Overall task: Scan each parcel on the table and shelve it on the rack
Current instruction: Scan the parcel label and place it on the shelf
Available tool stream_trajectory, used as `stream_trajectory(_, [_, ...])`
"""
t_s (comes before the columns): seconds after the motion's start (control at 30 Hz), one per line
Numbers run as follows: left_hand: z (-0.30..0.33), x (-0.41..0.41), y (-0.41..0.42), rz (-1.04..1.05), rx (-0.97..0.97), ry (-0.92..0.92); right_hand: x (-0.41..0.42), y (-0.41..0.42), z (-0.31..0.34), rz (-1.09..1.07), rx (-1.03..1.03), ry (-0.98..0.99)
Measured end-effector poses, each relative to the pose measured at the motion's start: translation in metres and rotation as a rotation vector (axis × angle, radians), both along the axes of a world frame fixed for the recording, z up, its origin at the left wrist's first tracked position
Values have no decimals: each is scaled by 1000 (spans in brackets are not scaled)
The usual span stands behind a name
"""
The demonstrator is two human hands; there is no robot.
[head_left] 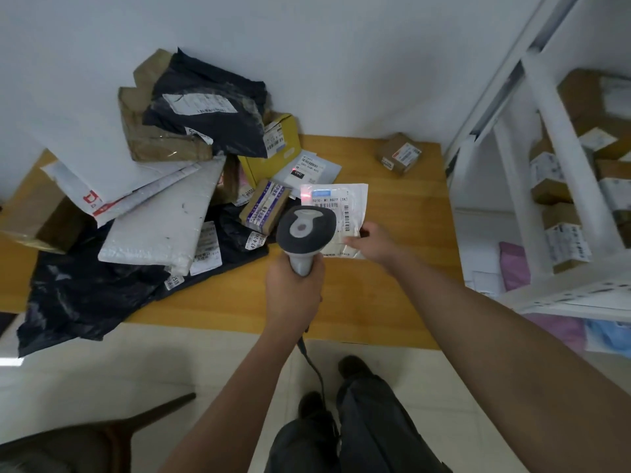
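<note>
My left hand (295, 291) grips the handle of a grey barcode scanner (305, 230), whose head points at a small white flat parcel (351, 206). My right hand (374, 242) pinches that parcel at its near right edge, just above the wooden table (392, 302). A red scan light falls on the parcel's top left corner. The scanner's head hides the parcel's left part. The white rack (546, 186) stands to the right of the table.
A heap of parcels covers the table's left half: black bags (211, 107), white mailers (164, 220), brown boxes, a yellow box (273, 145). One small brown box (399, 153) sits at the far right. The rack's shelves hold several labelled boxes. The scanner's cable hangs towards my legs.
</note>
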State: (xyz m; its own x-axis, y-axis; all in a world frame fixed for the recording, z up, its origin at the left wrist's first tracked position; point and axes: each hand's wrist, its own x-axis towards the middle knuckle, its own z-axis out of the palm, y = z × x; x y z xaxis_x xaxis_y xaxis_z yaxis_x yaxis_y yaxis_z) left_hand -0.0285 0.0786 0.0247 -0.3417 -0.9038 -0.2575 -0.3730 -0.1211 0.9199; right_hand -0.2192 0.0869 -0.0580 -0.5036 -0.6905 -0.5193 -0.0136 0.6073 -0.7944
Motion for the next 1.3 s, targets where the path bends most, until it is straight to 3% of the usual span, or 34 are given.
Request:
stream_trajectory(0.33, [8,8,32,-26,-30,-38,17,23,19,-13,-39,36])
stream_trajectory(1.3, [42,-42,184,211,-113,-90,-14,123,35,99,-88,-75])
